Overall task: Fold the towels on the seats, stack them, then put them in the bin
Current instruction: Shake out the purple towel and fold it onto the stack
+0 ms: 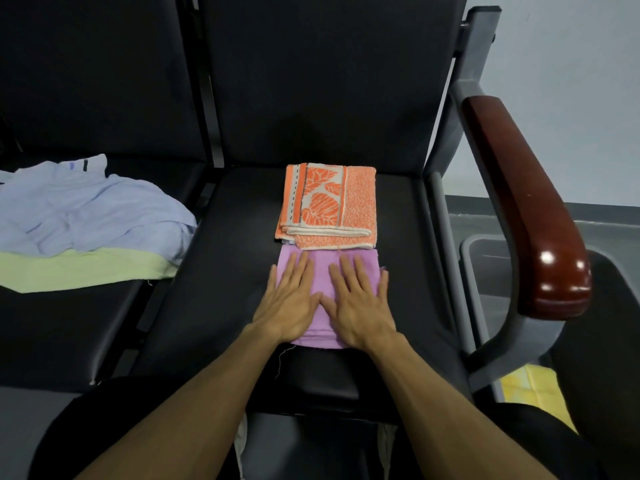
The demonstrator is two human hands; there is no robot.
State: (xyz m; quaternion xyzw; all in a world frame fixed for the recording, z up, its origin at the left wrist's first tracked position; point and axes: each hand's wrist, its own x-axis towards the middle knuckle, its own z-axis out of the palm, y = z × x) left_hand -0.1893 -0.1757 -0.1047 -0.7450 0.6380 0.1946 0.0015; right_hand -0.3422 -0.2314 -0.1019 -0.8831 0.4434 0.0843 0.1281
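A: Step in hand?

B: Purple towel (320,271) is being flattened on the near half of the right seat (221,271). Left hand (289,299) and right hand (360,303) are laid palm-down on it, fingers straight and spread, nothing gripped. Hands sit side by side, thumbs nearly touching.

A: Other towels?

B: Orange leaf-print towel (329,202) is folded already, just beyond the purple one, edges touching or very nearly so. Blue towel (86,209) is crumpled on the left seat (69,327), on top of a green towel (83,268); both judged unfolded. Bin (485,258) is probably the grey rim seen right of the seat, under the armrest (526,209); little of it is shown.

A: How should it be done well?

B: Pressure should be swept outward from the middle so creases are pushed to the edges, not bunched. The near hem should be squared; a loose thread hangs from it over the seat front.

A: Room?

B: Bare seat is left on both sides of the purple towel, more on the left. The far side is blocked by the orange towel, so sliding forward should be avoided. Stacking is judged the next step.
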